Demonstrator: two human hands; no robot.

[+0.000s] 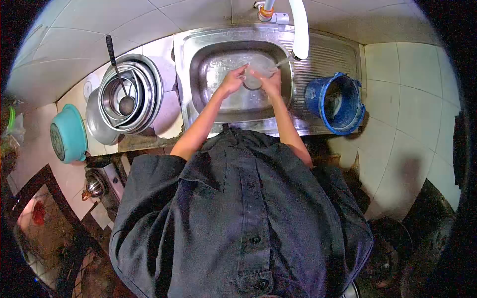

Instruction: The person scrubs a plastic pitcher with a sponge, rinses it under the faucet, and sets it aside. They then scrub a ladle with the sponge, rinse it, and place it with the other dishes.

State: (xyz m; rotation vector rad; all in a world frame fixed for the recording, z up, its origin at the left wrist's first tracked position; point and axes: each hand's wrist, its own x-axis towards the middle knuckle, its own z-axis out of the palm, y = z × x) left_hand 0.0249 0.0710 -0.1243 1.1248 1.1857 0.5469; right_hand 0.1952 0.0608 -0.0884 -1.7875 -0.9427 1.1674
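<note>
Both my hands are over the steel sink, holding a clear drinking glass between them. My left hand grips the glass from the left side. My right hand holds it from the right, under the white tap spout. A thin stream of water runs from the spout toward the glass. The sink basin looks wet and otherwise bare.
A blue bucket stands on the drainboard to the right. Stacked steel bowls with a ladle sit on the counter to the left, with a teal bowl further left. A stove burner is at lower left. My dark shirt fills the foreground.
</note>
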